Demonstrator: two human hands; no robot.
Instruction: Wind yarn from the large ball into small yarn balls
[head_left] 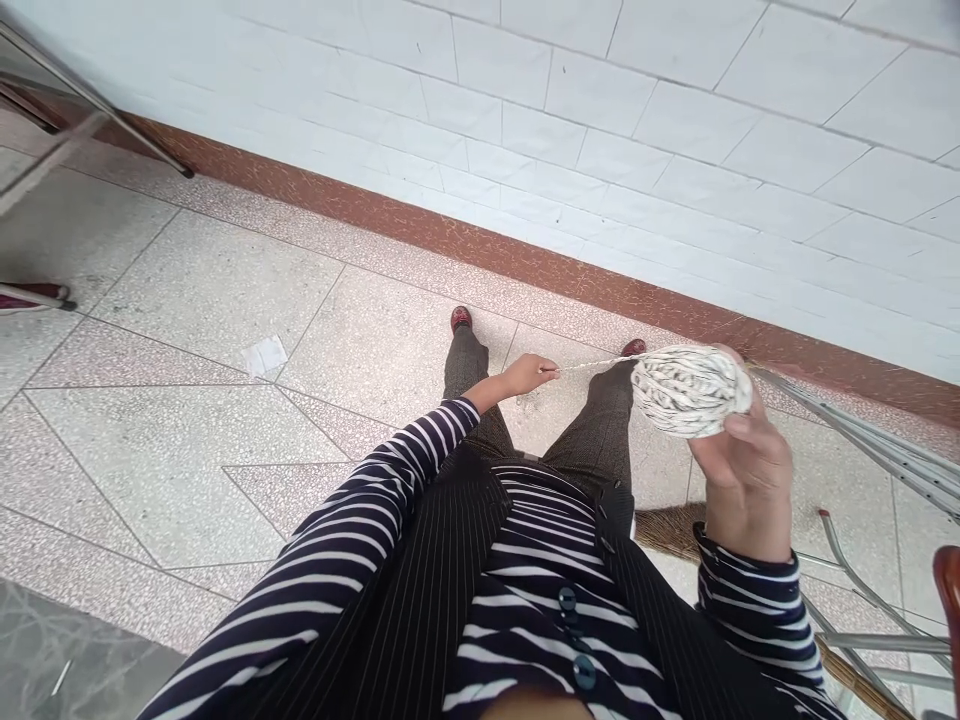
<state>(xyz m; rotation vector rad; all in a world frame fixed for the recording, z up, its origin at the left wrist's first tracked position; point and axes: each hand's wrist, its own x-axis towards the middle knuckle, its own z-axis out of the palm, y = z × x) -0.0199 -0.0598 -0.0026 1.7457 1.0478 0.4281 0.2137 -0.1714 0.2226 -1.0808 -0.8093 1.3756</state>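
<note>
Where the yarn ball [686, 392] sits: above the floor [390, 330], in the right hand [754, 455], whose grip is closed round its outer end.
Strand [600, 362]: nearly straight from ball to left hand [531, 374], whose grip pinches it.
Tension: best light and even, with the ball free to turn, uncrushed.
Metal bars [870, 435]: beyond the right hand; a loose strand could snag there, so slack is better avoided.
</note>
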